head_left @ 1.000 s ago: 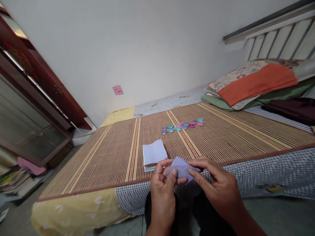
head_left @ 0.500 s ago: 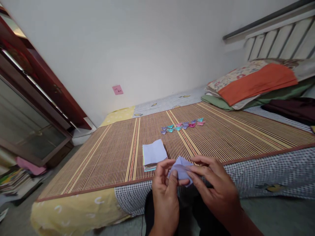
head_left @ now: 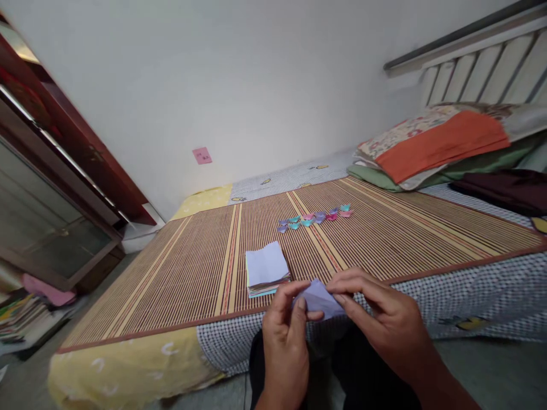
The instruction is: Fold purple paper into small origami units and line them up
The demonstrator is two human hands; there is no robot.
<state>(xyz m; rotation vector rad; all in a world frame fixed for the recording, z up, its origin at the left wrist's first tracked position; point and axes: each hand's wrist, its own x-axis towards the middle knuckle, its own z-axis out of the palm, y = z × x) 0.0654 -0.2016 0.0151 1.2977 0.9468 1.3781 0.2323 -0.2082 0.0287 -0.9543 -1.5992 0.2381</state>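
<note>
A partly folded piece of lavender origami paper (head_left: 319, 298) is held over the near edge of the bed, roughly a triangle with its peak upward. My left hand (head_left: 287, 336) pinches its left side, thumb on the near face and fingers behind. On its upper right edge, the thumb and fingers of my right hand (head_left: 380, 319) are closed. Just beyond my left hand lies a stack of square coloured paper (head_left: 268, 265) with a pale lavender sheet on top. Farther back, small folded paper boats (head_left: 318, 217) in purple, teal and pink stand in two rows.
A striped bamboo mat (head_left: 192, 273) covers the bed over a checked sheet (head_left: 482, 296). At the right are stacked pillows (head_left: 444, 142) and dark folded cloth (head_left: 499, 191). A glass-fronted cabinet (head_left: 51, 222) and a pile of papers (head_left: 25, 319) are on the left.
The lavender paper has turned and now shows a flatter, wider triangular face. My right hand has shifted its fingers along the upper right edge; my left hand keeps its pinch.
</note>
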